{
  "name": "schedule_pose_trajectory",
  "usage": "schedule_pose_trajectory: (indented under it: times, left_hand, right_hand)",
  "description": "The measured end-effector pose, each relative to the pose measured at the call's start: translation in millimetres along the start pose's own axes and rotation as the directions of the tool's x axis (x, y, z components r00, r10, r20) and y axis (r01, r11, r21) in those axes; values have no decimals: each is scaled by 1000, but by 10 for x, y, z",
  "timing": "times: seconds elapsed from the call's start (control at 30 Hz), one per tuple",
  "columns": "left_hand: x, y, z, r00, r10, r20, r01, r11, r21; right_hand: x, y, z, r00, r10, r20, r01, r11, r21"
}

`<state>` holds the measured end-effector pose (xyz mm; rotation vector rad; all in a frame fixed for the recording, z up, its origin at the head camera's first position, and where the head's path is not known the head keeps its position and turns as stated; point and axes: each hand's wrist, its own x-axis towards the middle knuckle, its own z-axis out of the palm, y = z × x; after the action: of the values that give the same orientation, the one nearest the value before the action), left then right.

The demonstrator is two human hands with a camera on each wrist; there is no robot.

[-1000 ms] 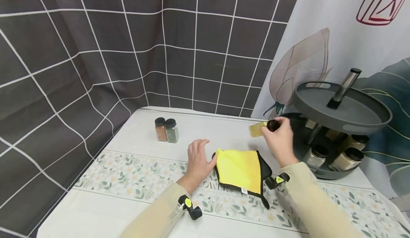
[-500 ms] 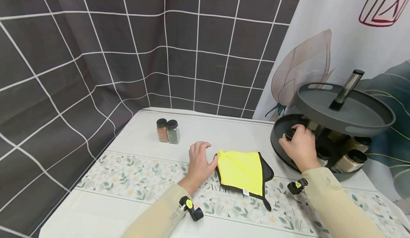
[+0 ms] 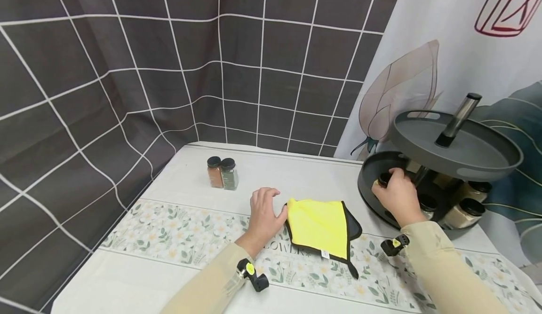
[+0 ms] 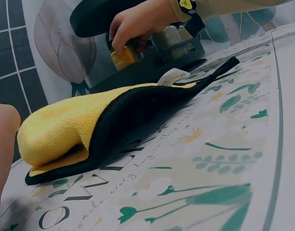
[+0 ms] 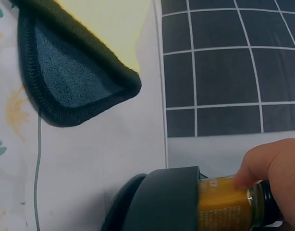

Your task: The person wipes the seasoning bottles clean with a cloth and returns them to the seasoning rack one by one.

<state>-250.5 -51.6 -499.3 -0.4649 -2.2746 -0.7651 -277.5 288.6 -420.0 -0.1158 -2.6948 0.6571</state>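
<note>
My right hand (image 3: 399, 196) grips a black-capped spice jar (image 5: 224, 204) with yellow contents by its upper end, over the lower tier (image 3: 366, 177) of a grey two-tier rack. The right wrist view shows the jar upright behind the tier's wall, its base hidden; the thumb lies against the glass below the cap. My left hand (image 3: 263, 213) rests on the table with fingers loosely bent, its thumb at the left edge of a yellow cloth (image 3: 317, 224) with black trim. In the left wrist view the cloth's near edge is raised in a fold.
More black-capped jars (image 3: 463, 213) stand on the lower tier at right. The upper tier (image 3: 417, 133) overhangs them, with a metal post (image 3: 461, 114) through it. Two spice jars, one orange-brown (image 3: 215, 175) and one green (image 3: 229, 177), stand side by side at the table's back left.
My right hand has carried the yellow jar from the table beside the rack rightward onto the lower tier, tipping it from tilted to upright. The left hand has stayed by the cloth.
</note>
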Motion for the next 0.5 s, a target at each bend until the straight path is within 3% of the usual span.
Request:
schedule_pose_trajectory:
  times: [0.27,0.5]
  left_hand:
    - [9,1,-8,1000,2,12,-2,1000,-6]
    - [5,-1,-22,1000,-7,29,7,1000,15]
  right_hand:
    - [-43,-6,-116,994,47,101,-46,999,-13]
    - [-140,203,-310,973,35,229,-32,999,-17]
